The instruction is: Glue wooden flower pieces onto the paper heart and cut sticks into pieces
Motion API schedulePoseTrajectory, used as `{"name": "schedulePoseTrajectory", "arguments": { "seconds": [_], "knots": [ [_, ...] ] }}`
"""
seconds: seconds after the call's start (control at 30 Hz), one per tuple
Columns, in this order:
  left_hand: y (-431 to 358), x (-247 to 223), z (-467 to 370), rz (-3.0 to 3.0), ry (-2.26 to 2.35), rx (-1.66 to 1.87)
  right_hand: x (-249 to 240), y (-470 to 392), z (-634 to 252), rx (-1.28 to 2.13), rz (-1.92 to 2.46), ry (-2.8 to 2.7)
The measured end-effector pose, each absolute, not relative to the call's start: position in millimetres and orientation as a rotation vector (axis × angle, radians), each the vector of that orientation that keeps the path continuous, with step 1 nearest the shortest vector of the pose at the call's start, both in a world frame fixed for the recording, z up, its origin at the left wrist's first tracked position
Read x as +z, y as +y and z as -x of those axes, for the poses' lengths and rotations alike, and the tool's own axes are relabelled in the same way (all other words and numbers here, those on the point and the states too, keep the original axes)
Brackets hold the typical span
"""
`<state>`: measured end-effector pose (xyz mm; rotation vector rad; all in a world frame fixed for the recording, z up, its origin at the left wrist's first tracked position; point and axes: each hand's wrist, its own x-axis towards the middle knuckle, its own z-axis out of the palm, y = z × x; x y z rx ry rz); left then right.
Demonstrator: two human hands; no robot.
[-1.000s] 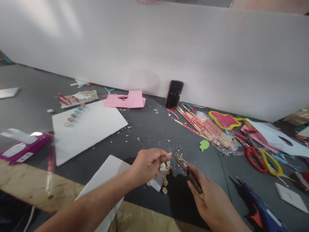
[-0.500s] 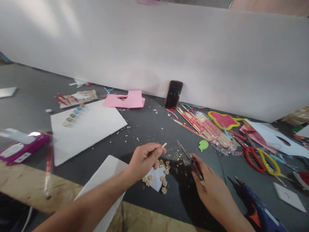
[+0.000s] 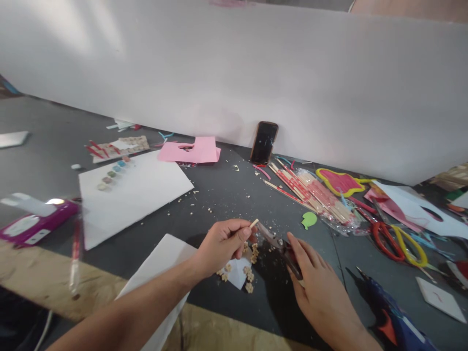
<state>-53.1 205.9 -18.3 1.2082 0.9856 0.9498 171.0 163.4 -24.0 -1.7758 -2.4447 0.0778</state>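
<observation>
My left hand (image 3: pixel 226 241) pinches a short, pale wooden stick (image 3: pixel 253 223) between thumb and fingers, its end sticking out to the right. In my right hand (image 3: pixel 318 282) is a pair of dark-handled shears (image 3: pixel 281 246), blades pointing up and left. The blade tips are at the stick's end; whether they touch it I cannot tell. Below my left hand lies a small white paper piece (image 3: pixel 237 274), bordered by clusters of small wooden bits (image 3: pixel 249 275). Part of it is hidden by the hand.
A phone (image 3: pixel 263 142) leans on the white wall. Wrapped chopsticks (image 3: pixel 321 195), red and yellow scissors (image 3: pixel 398 243) and a blue glue gun (image 3: pixel 391 312) lie right. Left are a white sheet (image 3: pixel 139 195), pink paper (image 3: pixel 190 152) and a purple device (image 3: pixel 40 222). Wooden crumbs dot the dark table.
The shears have moved left, bringing their blade tips to the stick's end. My left hand has shifted slightly right with the stick, which now points more upward.
</observation>
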Motion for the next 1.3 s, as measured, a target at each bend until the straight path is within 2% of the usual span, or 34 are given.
{"name": "schedulePoseTrajectory", "arguments": {
  "seconds": [0.77, 1.3],
  "knots": [
    [202.1, -17.9, 55.5, -1.380, 1.025, 0.770, -24.0, 160.8, -170.1, 0.002, 1.738, -2.502],
    [199.0, -11.4, 57.5, -1.399, 0.942, 0.776, -23.2, 164.3, -168.3, 0.024, 1.723, -2.434]
  ]
}}
